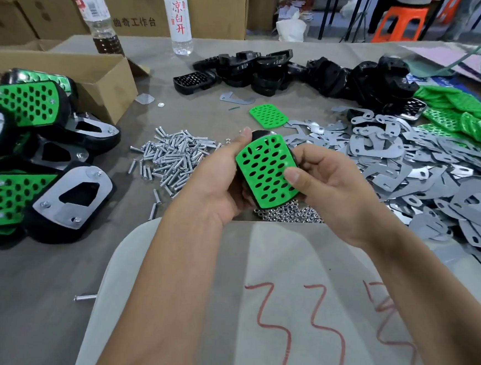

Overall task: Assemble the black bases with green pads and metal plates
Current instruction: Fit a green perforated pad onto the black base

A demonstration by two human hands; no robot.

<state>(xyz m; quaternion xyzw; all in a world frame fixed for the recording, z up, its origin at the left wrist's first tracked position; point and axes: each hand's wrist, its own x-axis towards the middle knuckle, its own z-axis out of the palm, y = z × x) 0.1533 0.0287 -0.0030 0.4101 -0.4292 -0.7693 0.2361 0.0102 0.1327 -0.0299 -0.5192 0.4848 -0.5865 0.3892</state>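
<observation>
I hold a black base with a perforated green pad lying on its top, above the table's middle. My left hand grips the base from the left, thumb up at its far edge. My right hand holds the right side, its thumb pressing on the pad. Most of the base is hidden under the pad and my fingers. A loose green pad lies just beyond. Bare black bases are heaped at the back, metal plates spread on the right, more green pads at far right.
Finished assemblies are stacked at the left beside an open cardboard box. A pile of screws lies left of my hands, and nuts lie under them. Two water bottles stand at the back. One stray screw lies near left.
</observation>
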